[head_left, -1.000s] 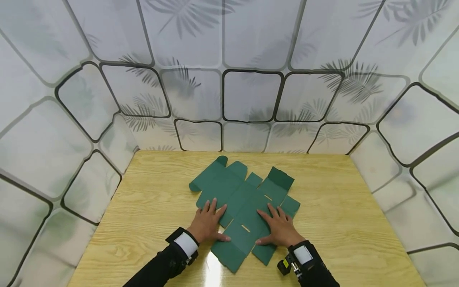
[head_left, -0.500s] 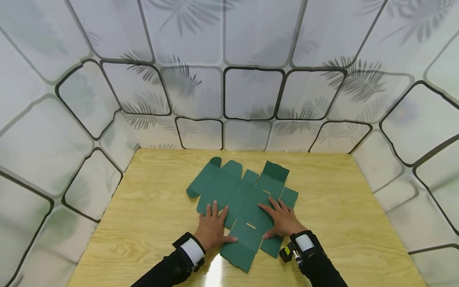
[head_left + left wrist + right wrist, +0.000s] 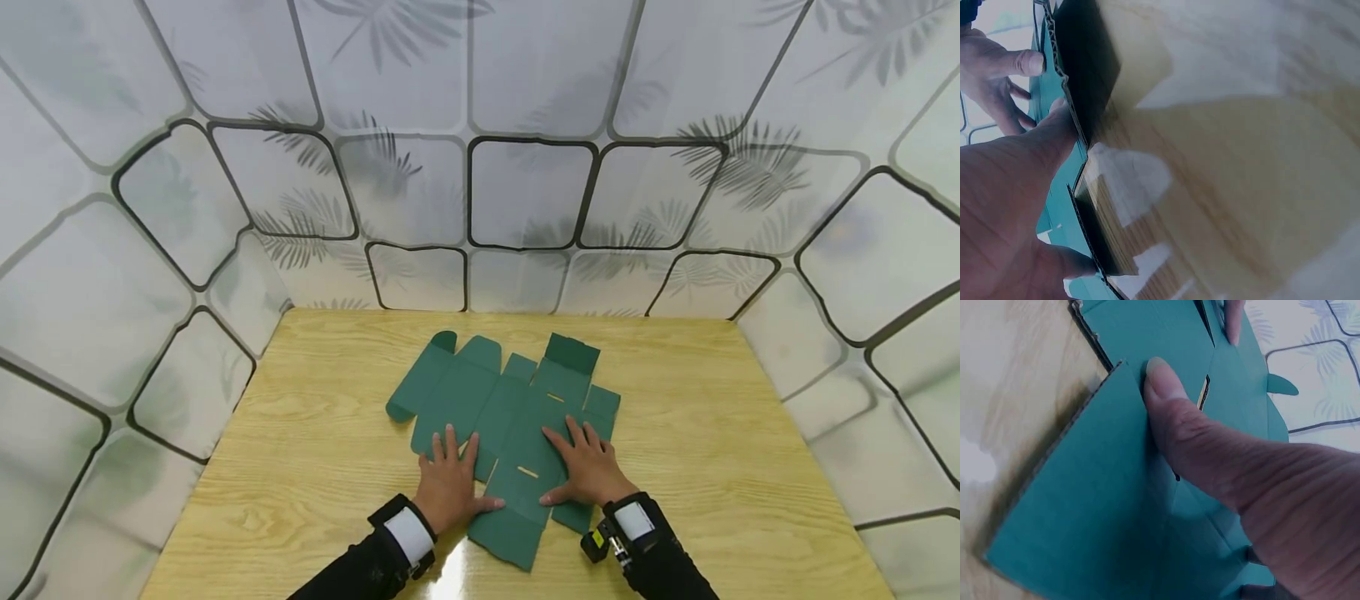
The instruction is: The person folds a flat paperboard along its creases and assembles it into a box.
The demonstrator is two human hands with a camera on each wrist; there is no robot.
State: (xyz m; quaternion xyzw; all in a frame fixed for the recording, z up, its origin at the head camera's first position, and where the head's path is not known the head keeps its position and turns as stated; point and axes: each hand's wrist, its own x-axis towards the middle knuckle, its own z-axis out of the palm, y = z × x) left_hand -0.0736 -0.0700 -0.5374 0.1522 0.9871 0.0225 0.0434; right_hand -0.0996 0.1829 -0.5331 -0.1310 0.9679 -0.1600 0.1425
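A flattened green cardboard box [image 3: 513, 421] lies unfolded on the wooden table, with flaps, creases and small slots. My left hand [image 3: 448, 490] rests with spread fingers on its near left edge, the thumb over the lower panel. My right hand [image 3: 588, 467] lies spread over its right side. In the right wrist view the right thumb [image 3: 1194, 434] presses on the green board beside a slot, next to a slightly raised flap [image 3: 1085, 506]. In the left wrist view the corrugated edge of the cardboard [image 3: 1072, 106] stands a little above the tabletop beside the left hand [image 3: 1010, 206].
The light wooden table [image 3: 712, 467] extends around the cardboard on all sides. A pale curtain [image 3: 525, 192] with dark outlines and leaf prints encloses the back and both sides. Each wrist wears a black strap; a small black device [image 3: 596, 543] sits by the right one.
The cardboard has turned clockwise, its lower end moving right and its upper right flap shifting left and away. The left hand has slid slightly right with it; the right hand stays on it.
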